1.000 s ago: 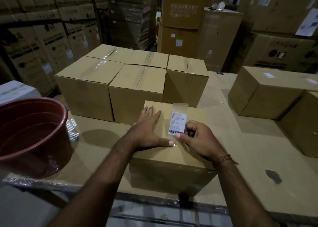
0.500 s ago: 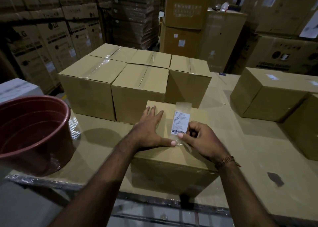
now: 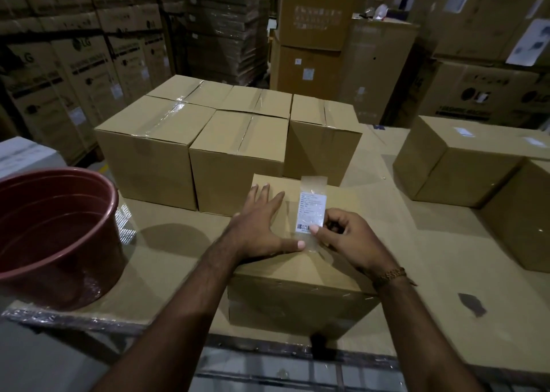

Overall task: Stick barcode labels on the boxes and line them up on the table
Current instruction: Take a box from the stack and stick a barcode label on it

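We reach both bare forearms forward. Our left hand [image 3: 258, 231] lies flat, fingers spread and thumb outstretched, while our right hand [image 3: 342, 237] curls, thumb pinching against bent fingers.

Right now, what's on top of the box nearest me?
On the nearest box: left hand flat, barcode label under clear tape, right hand pinching it. Cardboard beneath is covered.

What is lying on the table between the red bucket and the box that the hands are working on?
In the head view, only bare cardboard table lies between the red bucket and the box, with the bucket's shadow.
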Tool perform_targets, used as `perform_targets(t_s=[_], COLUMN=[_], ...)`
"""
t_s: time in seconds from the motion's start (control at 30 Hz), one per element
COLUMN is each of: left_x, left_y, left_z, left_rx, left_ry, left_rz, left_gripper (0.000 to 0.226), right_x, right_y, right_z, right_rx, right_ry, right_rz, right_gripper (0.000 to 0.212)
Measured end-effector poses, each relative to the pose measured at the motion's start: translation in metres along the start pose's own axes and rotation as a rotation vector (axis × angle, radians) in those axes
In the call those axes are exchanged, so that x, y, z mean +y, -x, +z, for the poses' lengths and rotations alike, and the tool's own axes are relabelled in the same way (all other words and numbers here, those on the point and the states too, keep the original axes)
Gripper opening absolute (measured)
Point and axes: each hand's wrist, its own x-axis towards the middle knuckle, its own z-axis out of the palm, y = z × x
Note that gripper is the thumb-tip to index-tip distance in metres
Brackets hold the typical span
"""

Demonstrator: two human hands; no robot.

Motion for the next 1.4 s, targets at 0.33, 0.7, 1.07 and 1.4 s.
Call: perform_targets(t_s=[0.33, 0.7, 1.07, 1.4], left_x=[0.0, -0.003, 0.005, -0.012], left_y=[-0.002, -0.003, 0.004, 0.041], left_z=[-0.001, -0.001, -0.005, -0.025], left_rx=[-0.027, -0.058, -0.033, 0.16], left_ry=[-0.093, -0.107, -0.123, -0.112], left_rz=[0.027, 0.05, 0.039, 0.061], left_gripper=[0.132, 0.135, 0.128, 0.108], right_x=[0.004, 0.006, 0.002, -0.017], right_y=[-0.004, -0.004, -0.003, -0.01], right_z=[0.004, 0.005, 0.0, 0.004], right_rx=[0.067, 0.14, 0.113, 0.133], right_ry=[0.022, -0.085, -0.092, -0.107], right_rz=[-0.048, -0.085, -0.075, -0.047], right_gripper=[0.017, 0.017, 0.017, 0.019])
